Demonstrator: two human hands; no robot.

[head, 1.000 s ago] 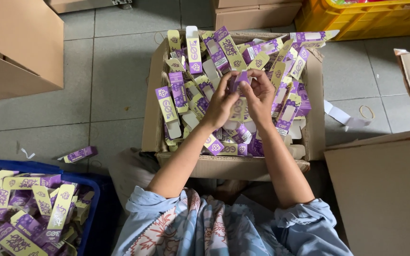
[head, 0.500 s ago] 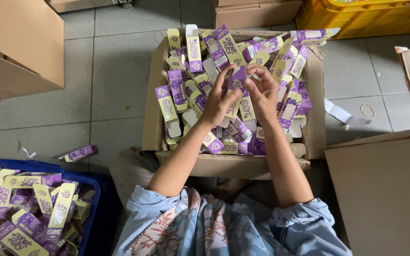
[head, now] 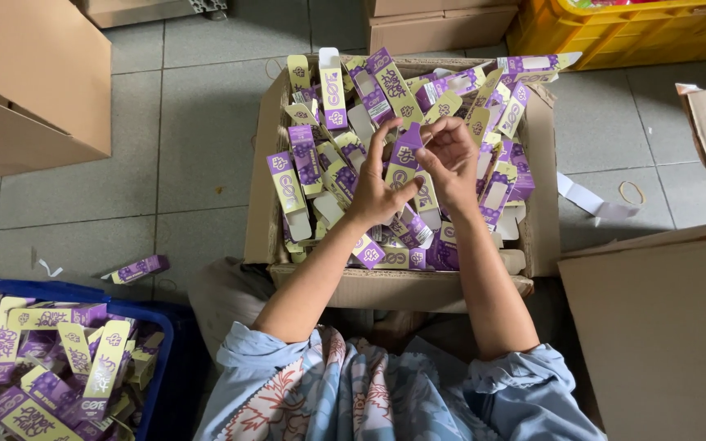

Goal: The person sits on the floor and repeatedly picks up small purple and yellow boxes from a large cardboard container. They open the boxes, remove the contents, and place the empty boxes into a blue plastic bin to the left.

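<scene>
Purple carton: small purple-and-yellow folding carton [head: 406,157] held up between both hands, just above the heap in the open cardboard box [head: 542,204].
Left hand: left hand [head: 377,189] half open, thumb and forefinger pinching the carton's lower left side, other fingers spread upward.
Right hand: right hand [head: 451,159] curled, fingertips closed on the carton's top end near the flap; palm hidden, so how firm the grip is I cannot tell.
Step tip: looks like the carton is being squared up or its flap folded; best to keep the left pinch low on the body as a brace, press along the crease only, avoid crushing the thin card.
Heap: many flat and half-formed cartons [head: 332,90] of the same kind fill the box, some sticking up over the rim.
Blue crate: blue crate [head: 165,343] at lower left, holds more purple cartons.
Stray carton: one carton [head: 136,269] lies on the tiled floor beside the crate.
Floor bits: rubber band [head: 631,193] and white paper strip [head: 582,196] right of the box.
Surroundings: yellow crate [head: 631,33] at top right, plain cardboard boxes [head: 34,82] around.
</scene>
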